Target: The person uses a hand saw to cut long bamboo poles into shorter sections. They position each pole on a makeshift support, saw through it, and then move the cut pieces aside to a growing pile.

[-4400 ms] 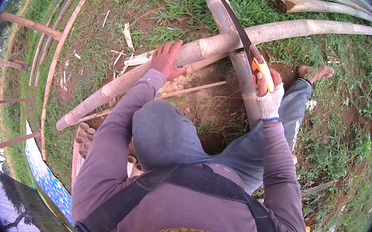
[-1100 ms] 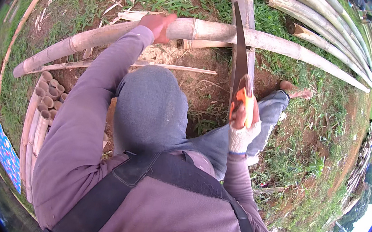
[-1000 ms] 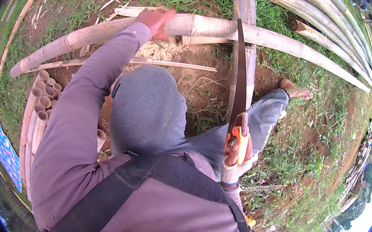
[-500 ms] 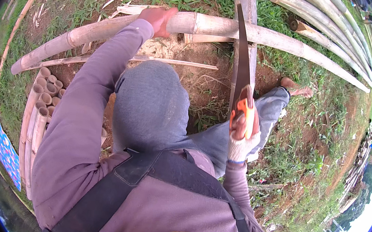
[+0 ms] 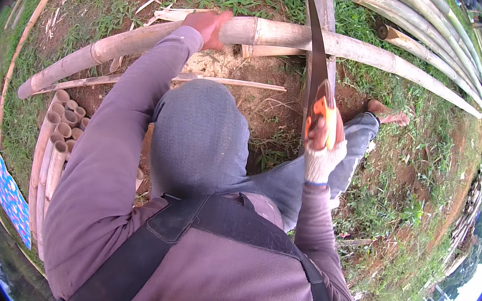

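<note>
A long bamboo pole [image 5: 289, 36] runs across in front of me, lying over another bamboo pole [image 5: 322, 5] that points away. My bare left hand [image 5: 208, 28] is wrapped over the long pole, left of where the two cross. In a pale fingerless glove, my right hand [image 5: 322, 142] grips the orange handle of a hand saw [image 5: 318, 64]. The saw's dark blade reaches across the long pole near the crossing, its tip beyond the pole. Whether the teeth have cut into the bamboo I cannot tell.
Short cut bamboo lengths [image 5: 60, 130] are bundled at the left, near a blue patterned sheet [image 5: 3, 177]. Several long bamboo poles [image 5: 428, 23] lie at the far right. A split bamboo strip [image 5: 231, 82] and sawdust [image 5: 215, 64] lie on the ground. My bare foot [image 5: 389, 115] rests at the right.
The saw and my right hand have moved slightly away from me, so the blade reaches farther past the pole. My left hand keeps its hold on the pole.
</note>
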The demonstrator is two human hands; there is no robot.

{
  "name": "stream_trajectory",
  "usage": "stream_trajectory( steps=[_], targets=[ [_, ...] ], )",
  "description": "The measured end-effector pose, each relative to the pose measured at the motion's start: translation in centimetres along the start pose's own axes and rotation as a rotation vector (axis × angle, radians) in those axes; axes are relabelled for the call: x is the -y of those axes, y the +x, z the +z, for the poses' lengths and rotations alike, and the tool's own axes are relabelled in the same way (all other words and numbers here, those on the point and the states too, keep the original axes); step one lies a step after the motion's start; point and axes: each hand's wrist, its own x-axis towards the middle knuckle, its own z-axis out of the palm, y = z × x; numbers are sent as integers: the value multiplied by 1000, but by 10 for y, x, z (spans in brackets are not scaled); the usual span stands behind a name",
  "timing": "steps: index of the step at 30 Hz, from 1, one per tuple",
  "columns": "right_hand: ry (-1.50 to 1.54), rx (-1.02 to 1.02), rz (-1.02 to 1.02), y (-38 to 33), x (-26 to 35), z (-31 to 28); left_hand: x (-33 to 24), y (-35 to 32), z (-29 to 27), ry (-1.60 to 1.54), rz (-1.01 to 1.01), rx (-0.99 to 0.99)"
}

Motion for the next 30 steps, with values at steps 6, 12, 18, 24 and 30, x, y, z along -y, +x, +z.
stream_trajectory(
  steps=[6,12,18,24,30],
  targets=[
    [-34,212,83,-92,0,-73,-3,1,5,12,-21,25],
    [-106,51,-91,101,27,47,-6,7,-1,-4,11,35],
    [47,-13,81,-49,-5,-29,-10,-2,-14,34,-10,85],
    [128,31,153,-56,-24,-46,-2,4,4,32,3,19],
    [-159,46,-164,93,12,42,-9,5,-8,21,-6,70]
  ],
)
